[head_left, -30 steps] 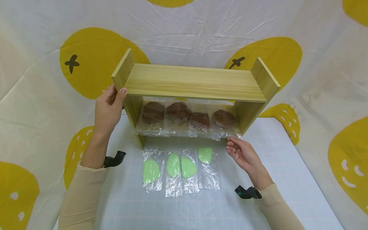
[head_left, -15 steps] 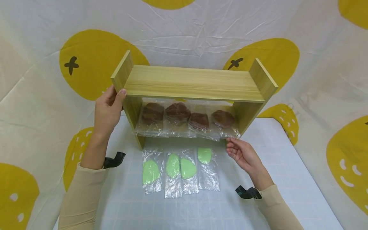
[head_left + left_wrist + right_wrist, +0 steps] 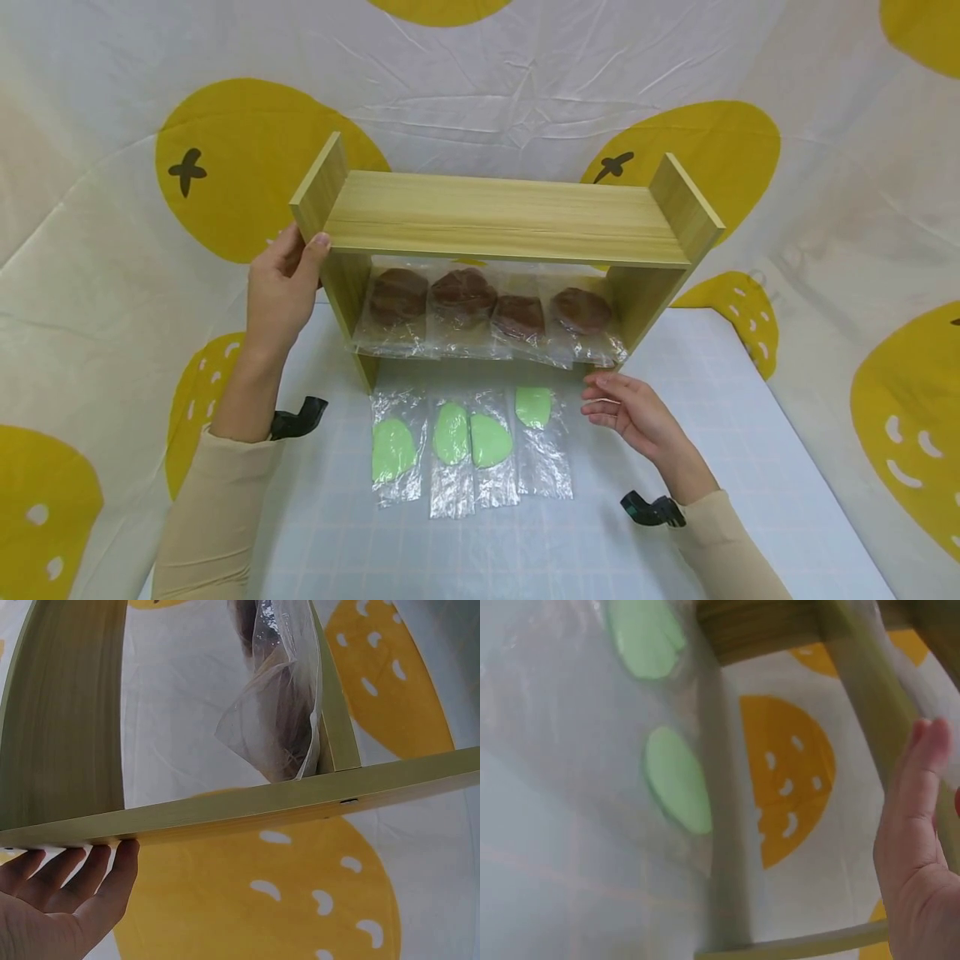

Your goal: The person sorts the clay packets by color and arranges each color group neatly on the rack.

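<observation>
A light wood-grain shelf (image 3: 510, 217) stands on the table. My left hand (image 3: 281, 287) grips the front edge of its left side panel, thumb at the front and fingers on the outer face; the left wrist view has those fingers (image 3: 112, 877) against the panel. On the lower board lie several clear bags with dark brown round pieces (image 3: 465, 292), their ends hanging over the front edge. My right hand (image 3: 633, 412) is just below the rightmost brown bag (image 3: 585, 312), fingers loosely bent and holding nothing. Several clear bags with light green flat pieces (image 3: 491, 440) lie on the table before the shelf.
A pale checked cloth (image 3: 585, 558) covers the table. Behind and at both sides hangs a white fabric (image 3: 480, 83) printed with yellow shapes. The shelf's side panels rise above its top board at both ends.
My right hand has let go of the lower edge of the rightmost brown bag and dropped slightly, its fingers loosening. The left hand keeps its hold on the shelf.
</observation>
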Action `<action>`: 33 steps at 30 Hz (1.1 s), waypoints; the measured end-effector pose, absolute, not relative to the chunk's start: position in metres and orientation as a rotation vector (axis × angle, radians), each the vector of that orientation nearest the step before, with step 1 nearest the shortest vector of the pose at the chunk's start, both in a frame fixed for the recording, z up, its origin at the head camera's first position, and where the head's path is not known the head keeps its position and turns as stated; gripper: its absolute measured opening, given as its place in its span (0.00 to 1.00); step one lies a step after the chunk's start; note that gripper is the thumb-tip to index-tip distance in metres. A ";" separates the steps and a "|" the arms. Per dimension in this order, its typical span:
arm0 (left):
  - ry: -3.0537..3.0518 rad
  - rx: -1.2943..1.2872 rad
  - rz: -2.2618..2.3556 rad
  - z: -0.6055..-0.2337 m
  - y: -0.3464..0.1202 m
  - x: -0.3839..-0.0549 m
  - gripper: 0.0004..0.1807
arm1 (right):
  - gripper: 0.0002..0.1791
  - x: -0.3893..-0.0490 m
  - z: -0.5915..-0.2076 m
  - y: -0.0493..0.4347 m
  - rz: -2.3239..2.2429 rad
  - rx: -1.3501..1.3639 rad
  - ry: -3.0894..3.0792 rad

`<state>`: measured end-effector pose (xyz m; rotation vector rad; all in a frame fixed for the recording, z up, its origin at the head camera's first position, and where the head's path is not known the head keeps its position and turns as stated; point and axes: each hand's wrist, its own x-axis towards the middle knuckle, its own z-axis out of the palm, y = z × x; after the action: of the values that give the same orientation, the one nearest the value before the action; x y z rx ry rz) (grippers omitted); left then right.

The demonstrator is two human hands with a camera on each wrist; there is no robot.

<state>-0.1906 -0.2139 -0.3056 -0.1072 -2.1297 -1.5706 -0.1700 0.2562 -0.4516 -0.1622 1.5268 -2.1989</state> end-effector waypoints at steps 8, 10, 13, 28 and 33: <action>-2.139 -0.094 -1.565 -0.305 -0.214 -0.191 0.25 | 0.17 -0.168 -0.469 0.263 -2.010 -0.082 1.795; -2.135 -0.098 -1.570 -0.305 -0.214 -0.191 0.25 | 0.23 -0.168 -0.475 0.264 -1.964 -0.069 1.836; -2.135 -0.093 -1.574 -0.305 -0.213 -0.190 0.25 | 0.29 -0.168 -0.484 0.266 -1.921 -0.065 1.870; -2.142 -0.078 -1.565 -0.305 -0.213 -0.191 0.25 | 0.30 -0.163 -0.517 0.270 -1.825 -0.016 1.840; -2.151 -0.066 -1.560 -0.305 -0.213 -0.191 0.25 | 0.30 -0.164 -0.519 0.263 -1.826 -0.008 1.865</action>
<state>-0.1911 -0.2133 -0.3054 -0.0662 -2.1509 -1.5598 -0.1636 0.2630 -0.5188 -0.0079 1.8646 -1.8261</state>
